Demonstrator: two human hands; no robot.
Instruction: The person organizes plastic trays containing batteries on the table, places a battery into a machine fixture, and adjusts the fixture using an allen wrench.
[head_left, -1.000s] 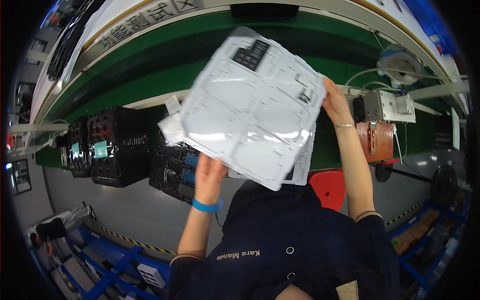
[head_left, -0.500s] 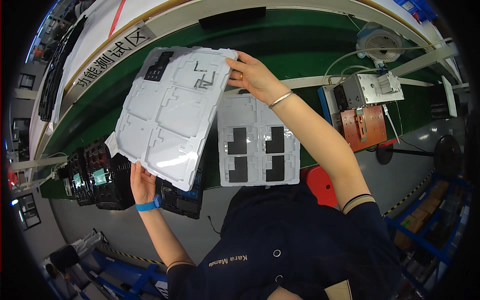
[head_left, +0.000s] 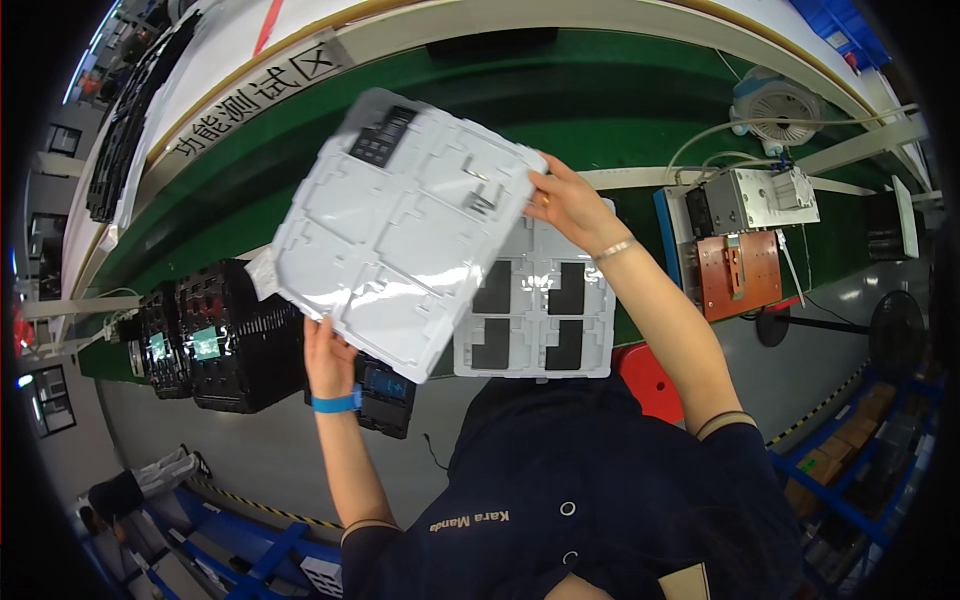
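Black molded trays (head_left: 250, 350) stacked far left. Left hand (head_left: 328, 362) gripping white plastic tray (head_left: 405, 240) by lower edge, right hand (head_left: 575, 208) pinching right corner. Tray's swung back rightward, now covering bit of second white tray (head_left: 600, 300); looks airborne, not set down imo.

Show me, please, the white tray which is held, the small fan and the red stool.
Held white tray (head_left: 380, 245): head view, on its bare surface near the middle.
Small fan (head_left: 778, 108): head view, on its round grille.
Red stool (head_left: 641, 376): head view, on its visible seat.
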